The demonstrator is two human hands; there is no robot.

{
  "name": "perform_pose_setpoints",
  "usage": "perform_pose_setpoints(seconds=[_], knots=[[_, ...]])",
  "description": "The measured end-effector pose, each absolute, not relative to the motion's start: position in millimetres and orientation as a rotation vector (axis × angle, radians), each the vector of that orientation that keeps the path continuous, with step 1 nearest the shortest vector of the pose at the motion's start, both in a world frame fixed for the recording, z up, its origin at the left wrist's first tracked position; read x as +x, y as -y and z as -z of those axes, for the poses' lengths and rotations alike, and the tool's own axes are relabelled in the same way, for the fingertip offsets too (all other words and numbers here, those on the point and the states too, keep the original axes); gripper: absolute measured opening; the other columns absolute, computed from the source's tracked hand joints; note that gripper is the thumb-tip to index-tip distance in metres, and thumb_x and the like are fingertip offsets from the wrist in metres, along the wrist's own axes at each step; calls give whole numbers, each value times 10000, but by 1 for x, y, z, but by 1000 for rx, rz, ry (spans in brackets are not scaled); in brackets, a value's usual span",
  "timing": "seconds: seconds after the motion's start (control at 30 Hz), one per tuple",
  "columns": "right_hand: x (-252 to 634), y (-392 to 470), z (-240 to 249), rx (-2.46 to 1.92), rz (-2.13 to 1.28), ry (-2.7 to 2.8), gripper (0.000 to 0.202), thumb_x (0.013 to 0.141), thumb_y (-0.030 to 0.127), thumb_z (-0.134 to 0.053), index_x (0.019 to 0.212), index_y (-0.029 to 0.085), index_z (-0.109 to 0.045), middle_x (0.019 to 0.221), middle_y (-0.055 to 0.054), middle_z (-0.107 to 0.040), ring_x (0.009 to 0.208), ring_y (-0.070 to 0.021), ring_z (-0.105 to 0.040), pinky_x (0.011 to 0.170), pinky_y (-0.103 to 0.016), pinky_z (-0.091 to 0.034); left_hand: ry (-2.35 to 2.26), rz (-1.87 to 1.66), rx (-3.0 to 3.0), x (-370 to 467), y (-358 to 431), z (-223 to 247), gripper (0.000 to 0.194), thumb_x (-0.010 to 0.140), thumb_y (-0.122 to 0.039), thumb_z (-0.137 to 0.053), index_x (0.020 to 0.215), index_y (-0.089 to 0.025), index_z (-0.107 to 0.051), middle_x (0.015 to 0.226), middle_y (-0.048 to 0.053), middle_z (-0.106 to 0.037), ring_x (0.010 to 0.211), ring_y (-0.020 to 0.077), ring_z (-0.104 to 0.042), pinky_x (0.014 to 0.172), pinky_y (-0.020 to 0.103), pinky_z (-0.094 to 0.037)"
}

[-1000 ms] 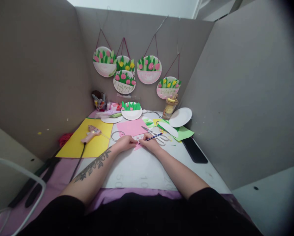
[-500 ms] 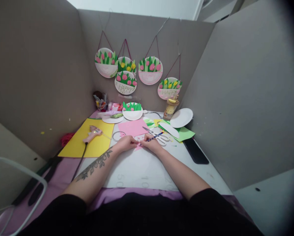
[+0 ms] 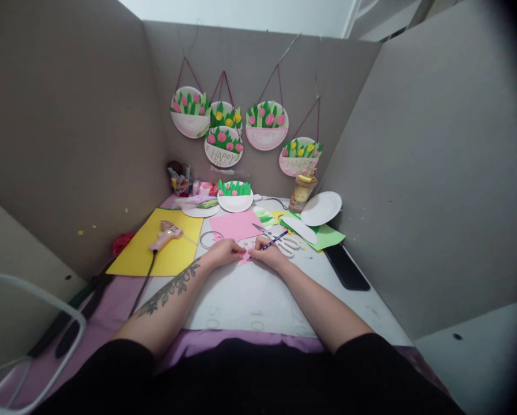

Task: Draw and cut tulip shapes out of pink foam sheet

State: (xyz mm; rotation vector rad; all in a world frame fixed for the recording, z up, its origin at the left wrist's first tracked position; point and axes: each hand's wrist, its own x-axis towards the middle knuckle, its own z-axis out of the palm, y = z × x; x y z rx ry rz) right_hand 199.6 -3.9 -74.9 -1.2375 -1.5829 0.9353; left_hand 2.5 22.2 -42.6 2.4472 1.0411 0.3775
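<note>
My right hand [image 3: 268, 254] is closed around a dark blue patterned pencil [image 3: 275, 240], its tip down by a small pink paper piece [image 3: 244, 261]. From the left, my left hand [image 3: 227, 251] pinches the edge of that cut piece with thumb and fingers, close to the white work surface [image 3: 241, 294]. The two hands are nearly touching. White-handled scissors [image 3: 289, 246] lie just beyond the right hand. A pink paper sheet [image 3: 234, 225] is behind both hands, and a round ring-shaped item [image 3: 209, 240] rests by the left one.
On a yellow sheet [image 3: 139, 253] at left lies a pink glue gun [image 3: 167, 235] with its cord. A black phone [image 3: 347, 268], green paper [image 3: 329, 236] and white paper plates [image 3: 322, 207] are at right. Several decorated plates [image 3: 267, 138] hang on the grey partition [image 3: 154, 69].
The whole view has shifted a little, so things appear slightly further right. My hands keep the same hold on the pencil and the pink paper.
</note>
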Motion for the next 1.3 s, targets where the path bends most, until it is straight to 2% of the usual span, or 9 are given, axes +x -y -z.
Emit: perform_pose_setpoints(seconds=[0.47, 0.8, 1.17, 1.3], knots=[[204, -5, 82, -1234, -813, 1547, 206, 599, 190, -559, 530, 205, -366, 496, 64, -366, 515, -109, -347, 506, -236, -277, -1097, -339, 2404, 4, -20, 37, 260, 768, -315, -599, 966, -211, -732, 904, 38, -699, 792, 166, -606, 680, 206, -391], [198, 2, 72, -1324, -693, 1617, 271, 663, 334, -632, 565, 207, -413, 547, 51, -441, 571, -128, -420, 559, -250, -319, -1082, -344, 2436, 4, -18, 34, 250, 764, -292, -582, 946, -214, -734, 839, 33, -678, 738, 154, -592, 636, 203, -378], [195, 3, 71, -1345, -665, 1638, 269, 668, 330, -617, 567, 210, -398, 565, 42, -456, 579, -133, -428, 557, -252, -318, -1036, -353, 2468, 2, -23, 42, 259, 776, -293, -562, 951, -205, -732, 781, 24, -685, 694, 145, -578, 635, 209, -367], [195, 3, 70, -1367, -656, 1635, 267, 671, 319, -612, 565, 208, -394, 559, 45, -450, 577, -130, -423, 558, -251, -313, -1047, -356, 2457, 3, -23, 41, 273, 774, -293, -570, 978, -205, -729, 821, 35, -693, 727, 152, -588, 656, 212, -374]])
